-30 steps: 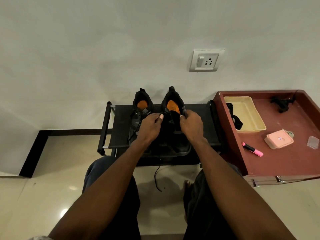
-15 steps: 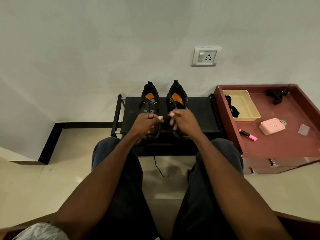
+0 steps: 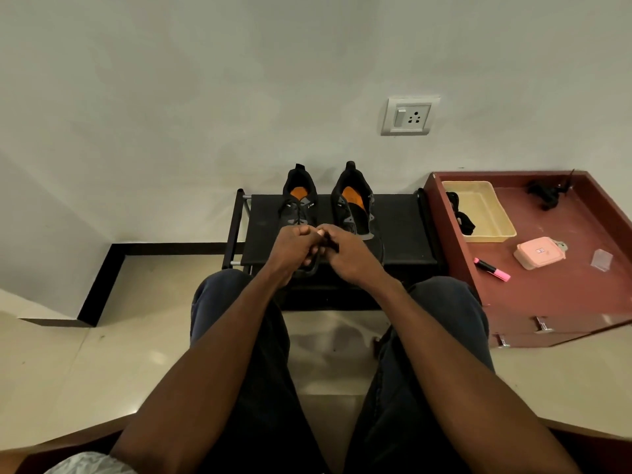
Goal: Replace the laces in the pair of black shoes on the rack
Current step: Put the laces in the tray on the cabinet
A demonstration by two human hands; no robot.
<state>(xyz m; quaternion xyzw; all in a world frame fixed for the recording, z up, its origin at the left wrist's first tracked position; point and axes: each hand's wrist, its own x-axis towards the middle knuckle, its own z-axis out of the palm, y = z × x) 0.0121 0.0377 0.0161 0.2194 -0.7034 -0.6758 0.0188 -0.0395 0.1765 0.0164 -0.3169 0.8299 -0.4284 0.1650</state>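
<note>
Two black shoes with orange insoles stand on a black rack (image 3: 396, 217), heels toward the wall: the left shoe (image 3: 298, 203) and the right shoe (image 3: 354, 205). My left hand (image 3: 292, 249) and my right hand (image 3: 345, 253) meet in front of the shoes, fingers curled. Between them they pinch a bunched black lace (image 3: 329, 243). How much of the lace is gathered is hidden by my fingers.
A maroon cabinet top (image 3: 564, 285) stands right of the rack, with a cream tray (image 3: 485, 213) holding black laces (image 3: 461, 213), a pink box (image 3: 538, 252), a pink marker (image 3: 492, 269) and a black clip (image 3: 543, 193). A wall socket (image 3: 408, 115) is above.
My hands have drawn back from the right shoe's top and come together in front of the shoes. The lace that hung to the floor is no longer seen there.
</note>
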